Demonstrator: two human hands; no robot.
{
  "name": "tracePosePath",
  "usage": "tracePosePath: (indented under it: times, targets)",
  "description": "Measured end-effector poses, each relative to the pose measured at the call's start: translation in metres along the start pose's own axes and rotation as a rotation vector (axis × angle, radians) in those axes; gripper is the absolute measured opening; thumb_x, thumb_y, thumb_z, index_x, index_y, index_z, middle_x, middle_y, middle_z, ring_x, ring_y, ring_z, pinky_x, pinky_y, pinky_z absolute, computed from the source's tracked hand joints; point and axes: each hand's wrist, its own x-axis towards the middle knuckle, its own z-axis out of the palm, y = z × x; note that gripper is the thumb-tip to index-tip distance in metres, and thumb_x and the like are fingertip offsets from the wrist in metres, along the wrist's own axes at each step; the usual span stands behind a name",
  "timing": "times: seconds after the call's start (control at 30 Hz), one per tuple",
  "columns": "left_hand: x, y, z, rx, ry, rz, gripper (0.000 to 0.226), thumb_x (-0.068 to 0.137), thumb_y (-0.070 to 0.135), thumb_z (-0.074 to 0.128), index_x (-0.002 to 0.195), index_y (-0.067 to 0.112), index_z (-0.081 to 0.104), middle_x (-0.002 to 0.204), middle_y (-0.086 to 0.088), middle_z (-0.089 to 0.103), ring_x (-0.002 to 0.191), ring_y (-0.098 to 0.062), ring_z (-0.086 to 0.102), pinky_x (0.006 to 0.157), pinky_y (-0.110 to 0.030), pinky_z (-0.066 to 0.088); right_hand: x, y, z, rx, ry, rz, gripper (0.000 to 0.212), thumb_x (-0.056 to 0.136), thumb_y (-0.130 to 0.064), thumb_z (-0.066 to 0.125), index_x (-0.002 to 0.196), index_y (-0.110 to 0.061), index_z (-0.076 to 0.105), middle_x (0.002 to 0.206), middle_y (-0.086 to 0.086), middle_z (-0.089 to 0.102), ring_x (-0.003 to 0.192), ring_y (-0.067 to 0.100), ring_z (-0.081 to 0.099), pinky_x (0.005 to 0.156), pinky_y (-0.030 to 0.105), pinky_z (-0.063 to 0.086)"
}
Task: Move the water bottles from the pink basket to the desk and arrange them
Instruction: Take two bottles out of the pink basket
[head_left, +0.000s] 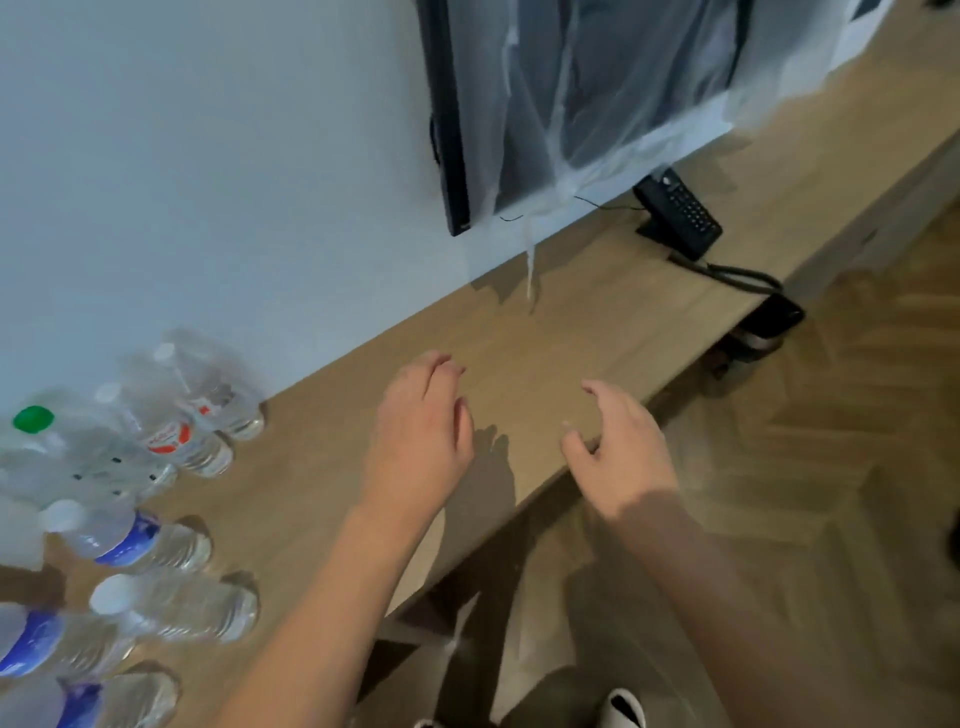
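I am looking down at a long wooden desk running along a pale wall, with a plastic-draped screen hanging above it. Water bottles are standing grouped at the desk's left end, one with a green cap, others with white caps and blue or red labels. I am holding both hands empty over the bare middle: the left hand is hovering with fingers loosely curled, the right hand is spread open near the front edge. A black remote is sitting further right.
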Motion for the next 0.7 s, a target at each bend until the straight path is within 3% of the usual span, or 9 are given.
tracePosePath:
  times: [0.2, 0.37, 0.53, 0.7]
  targets:
    - [0.033, 0.127, 0.066, -0.045, -0.113, 0.193, 0.036, 0.094, 0.018, 0.055, 0.13, 0.012, 0.058, 0.132, -0.004, 0.055, 0.122, -0.019, 0.051, 0.107, -0.029, 0.037, -0.01, 0.122, -0.075, 0.032, 0.175, 0.174, 0.049, 0.091, -0.025, 0.06, 0.138, -0.013, 0.051, 0.138, 0.006, 0.054, 0.13, 0.024, 0.048, 0.112, 0.037, 0.037]
    - [0.053, 0.241, 0.124, -0.103, -0.168, 0.377, 0.036, 0.092, 0.019, 0.058, 0.127, 0.012, 0.059, 0.129, -0.005, 0.056, 0.119, -0.02, 0.052, 0.107, -0.032, 0.039, -0.029, 0.213, -0.143, 0.017, 0.281, 0.338, 0.051, 0.091, -0.025, 0.059, 0.14, -0.015, 0.048, 0.14, 0.004, 0.051, 0.131, 0.021, 0.045, 0.11, 0.025, 0.028]
    - [0.068, 0.339, 0.164, -0.205, -0.218, 0.543, 0.034, 0.092, 0.018, 0.06, 0.125, 0.011, 0.06, 0.128, -0.005, 0.057, 0.12, -0.019, 0.053, 0.105, -0.032, 0.041, -0.056, 0.277, -0.203, -0.022, 0.419, 0.438, 0.053, 0.092, -0.026, 0.061, 0.141, -0.016, 0.046, 0.135, 0.004, 0.054, 0.126, 0.022, 0.05, 0.111, 0.038, 0.039]
    - [0.086, 0.403, 0.196, -0.232, -0.272, 0.661, 0.035, 0.095, 0.021, 0.057, 0.129, 0.013, 0.057, 0.132, -0.002, 0.056, 0.124, -0.015, 0.051, 0.107, -0.033, 0.044, -0.056, 0.316, -0.241, -0.003, 0.493, 0.568, 0.053, 0.094, -0.027, 0.057, 0.144, -0.018, 0.042, 0.141, 0.0, 0.049, 0.131, 0.018, 0.045, 0.112, 0.037, 0.038]
